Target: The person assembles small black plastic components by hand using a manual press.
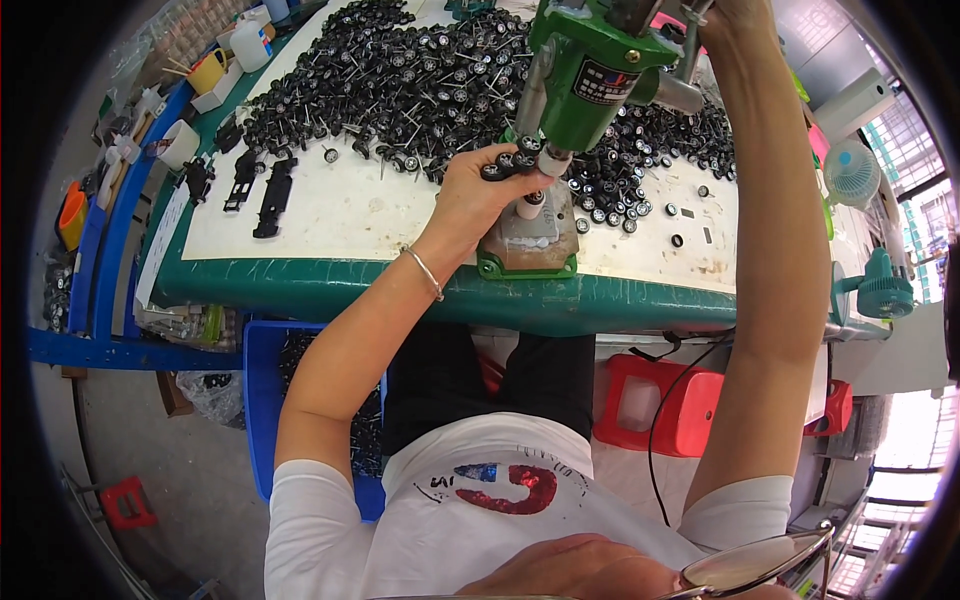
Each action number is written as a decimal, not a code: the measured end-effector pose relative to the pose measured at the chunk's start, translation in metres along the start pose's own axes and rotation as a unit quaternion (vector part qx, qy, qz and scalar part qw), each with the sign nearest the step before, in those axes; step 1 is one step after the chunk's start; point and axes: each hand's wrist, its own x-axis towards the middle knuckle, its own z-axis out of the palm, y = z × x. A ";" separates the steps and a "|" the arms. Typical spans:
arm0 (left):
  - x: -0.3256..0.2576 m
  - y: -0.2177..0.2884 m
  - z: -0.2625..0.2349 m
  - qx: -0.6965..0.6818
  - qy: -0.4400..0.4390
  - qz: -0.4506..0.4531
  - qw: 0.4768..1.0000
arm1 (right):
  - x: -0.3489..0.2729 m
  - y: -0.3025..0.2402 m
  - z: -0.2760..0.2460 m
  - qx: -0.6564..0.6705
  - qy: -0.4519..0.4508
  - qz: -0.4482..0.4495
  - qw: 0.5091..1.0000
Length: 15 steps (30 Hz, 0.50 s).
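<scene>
My left hand (472,196) is closed on several small black toy wheels (510,162) with silvery hubs, pinched at the fingertips. It reaches under the ram of a green hand press (592,105). A small pale cylindrical post (530,207) stands on the press base (530,250), just below those fingers; a dark piece shows at its top. Up at the right, my right hand (735,22) is closed around the press lever (692,40). The picture's upper edge cuts off part of that hand.
A big heap of black wheels, some on thin axles (420,80), covers the table behind the press. Black toy car chassis (273,197) lie at the left. A blue bin (262,400) of dark parts sits below, and red stools (665,405) stand under the table. A small fan (853,172) is at right.
</scene>
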 end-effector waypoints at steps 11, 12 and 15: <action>0.003 -0.008 -0.006 0.017 0.003 0.002 1.000 | -0.076 -0.049 0.014 0.474 -0.113 0.273 0.830; 0.003 -0.010 -0.007 0.018 0.003 0.002 1.000 | -0.082 -0.040 0.024 0.474 -0.113 0.272 0.830; 0.004 -0.010 -0.004 0.037 -0.002 0.010 0.999 | -0.093 -0.016 0.036 -0.077 0.071 -0.326 0.939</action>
